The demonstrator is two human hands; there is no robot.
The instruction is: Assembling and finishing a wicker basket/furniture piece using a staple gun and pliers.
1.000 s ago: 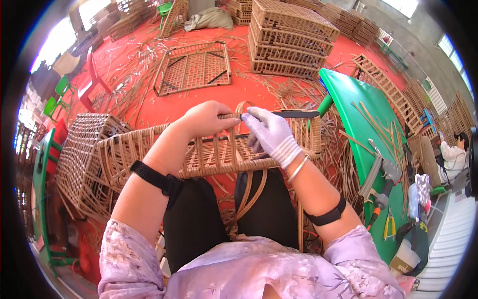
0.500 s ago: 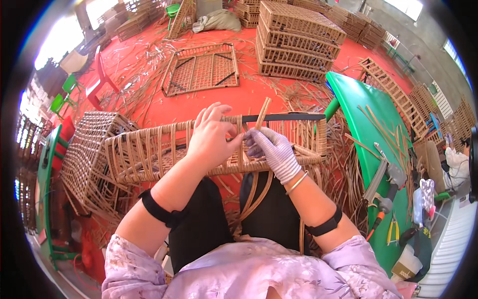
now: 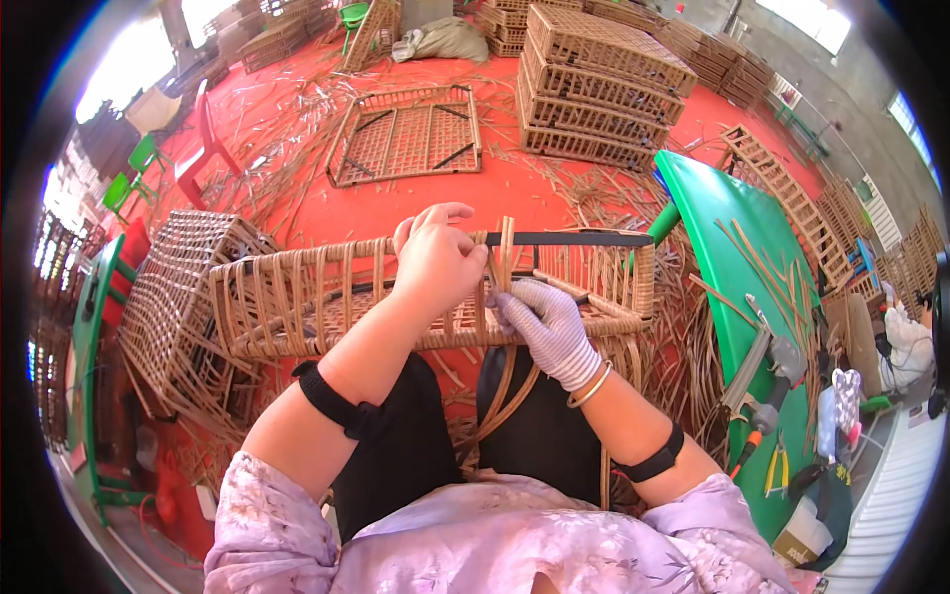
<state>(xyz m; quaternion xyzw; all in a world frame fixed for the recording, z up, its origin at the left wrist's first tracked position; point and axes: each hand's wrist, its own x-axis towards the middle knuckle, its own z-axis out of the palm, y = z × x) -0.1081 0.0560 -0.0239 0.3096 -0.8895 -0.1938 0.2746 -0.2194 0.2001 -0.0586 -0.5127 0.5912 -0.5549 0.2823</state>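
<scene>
A brown woven wicker basket (image 3: pixel 297 297) rests on its side across my knees. Along part of its upper edge runs a bare black bar (image 3: pixel 584 239); the rest is wrapped. My bare left hand (image 3: pixel 435 259) is closed over the upper edge where the wrapping ends, its thumb side near an upright doubled wicker strip (image 3: pixel 508 238). In a striped glove, my right hand (image 3: pixel 544 329) pinches that strip lower down, at the basket's side. Its fingertips are partly hidden behind the weave. Loose ends of strip hang between my knees.
To the right stands a green table (image 3: pixel 737 238) with loose strips, pliers (image 3: pixel 778 470) and power tools (image 3: pixel 777 381). Another woven basket (image 3: pixel 193 307) sits at left. Ahead on the red floor lie a flat wicker frame (image 3: pixel 406 139), scattered strips and a stack of baskets (image 3: pixel 599 94).
My right hand has moved down from the upper edge to the basket's side. The strip's free end, slanted before, now stands upright and lower. My left hand has shifted right with its fingers more curled.
</scene>
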